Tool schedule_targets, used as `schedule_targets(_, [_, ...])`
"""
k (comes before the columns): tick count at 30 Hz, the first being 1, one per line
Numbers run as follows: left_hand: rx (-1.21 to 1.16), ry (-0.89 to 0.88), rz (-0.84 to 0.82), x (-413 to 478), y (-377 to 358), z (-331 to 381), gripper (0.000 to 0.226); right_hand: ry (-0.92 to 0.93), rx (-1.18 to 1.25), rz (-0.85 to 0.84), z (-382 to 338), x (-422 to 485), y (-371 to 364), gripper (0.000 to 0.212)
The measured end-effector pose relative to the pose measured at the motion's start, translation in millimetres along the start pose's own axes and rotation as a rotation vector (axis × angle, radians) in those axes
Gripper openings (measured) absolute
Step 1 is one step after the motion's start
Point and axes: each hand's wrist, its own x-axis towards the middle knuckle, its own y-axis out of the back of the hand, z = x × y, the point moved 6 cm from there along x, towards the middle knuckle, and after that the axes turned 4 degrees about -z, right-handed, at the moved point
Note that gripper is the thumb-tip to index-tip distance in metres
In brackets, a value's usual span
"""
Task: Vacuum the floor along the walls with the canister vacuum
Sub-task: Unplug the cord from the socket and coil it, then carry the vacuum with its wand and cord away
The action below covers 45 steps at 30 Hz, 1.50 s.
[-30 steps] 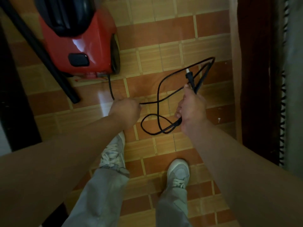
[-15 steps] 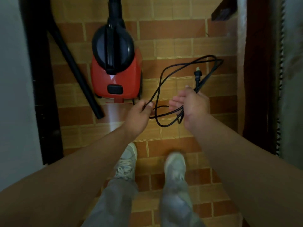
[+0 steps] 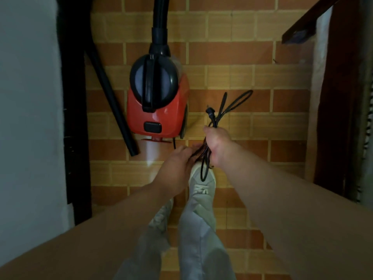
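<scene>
A red canister vacuum [image 3: 159,116] with a black round top and handle stands on the brick-patterned tile floor ahead of me. Its black hose [image 3: 160,23] runs up out of view. My right hand [image 3: 219,145] grips a bundle of looped black power cord [image 3: 226,109], with the plug sticking up above my fist. My left hand [image 3: 175,170] holds the cord strands just left of my right hand, fingers curled on them. The cord runs from there to the back of the vacuum.
A black wand tube [image 3: 110,98] lies slanted on the floor left of the vacuum. A grey wall [image 3: 28,98] with a dark baseboard lines the left side. A dark wooden frame [image 3: 339,102] stands on the right. My shoes are below my hands.
The wide cord loops have been gathered into a tight bundle in my right hand. My left hand has moved right to meet it. The view has shifted, so the vacuum appears nearer the centre.
</scene>
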Motion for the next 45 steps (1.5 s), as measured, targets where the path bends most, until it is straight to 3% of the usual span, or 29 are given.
schedule_targets(3, [0.049,0.022,-0.04,1.1,5.6,1.9,0.037,-0.026,0.061,0.068,-6.8,-0.3,-3.7,0.017])
schedule_targets(6, [0.066,0.062,-0.056,5.4,11.2,2.0,0.025,-0.017,0.097,0.148,-13.0,6.1,-3.6,0.018])
schedule_targets(10, [0.063,0.004,-0.022,6.3,17.7,-3.5,0.016,-0.004,0.13,0.081,-22.9,4.9,-17.7,0.015])
schedule_targets(14, [0.02,0.025,0.018,8.8,36.3,-4.1,0.021,0.071,0.098,0.048,-36.9,-4.4,-28.2,0.012])
schedule_targets(19, [-0.208,0.186,0.2,3.7,90.8,-8.6,0.024,0.193,0.106,0.069,-65.7,-14.9,-48.2,0.014])
schedule_targets(25, [-0.365,0.264,0.531,3.6,168.0,-28.2,0.021,0.265,0.045,-0.035,-84.2,-21.7,-97.1,0.017])
schedule_targets(29, [-0.384,0.282,0.465,20.4,185.8,-35.7,0.034,0.254,0.05,-0.033,-87.5,-19.0,-120.0,0.015])
schedule_targets(34, [-0.448,0.258,0.336,32.4,183.5,-30.9,0.035,0.233,0.034,-0.009,-87.2,-18.1,-129.6,0.018])
schedule_targets(41, [-0.621,0.279,0.294,32.4,177.6,-34.2,0.05,0.132,0.131,-0.166,-84.7,-24.6,-158.0,0.034])
schedule_targets(45, [-0.623,0.235,0.209,31.1,179.4,-21.9,0.042,0.202,-0.021,-0.049,-99.1,-25.1,-155.6,0.035])
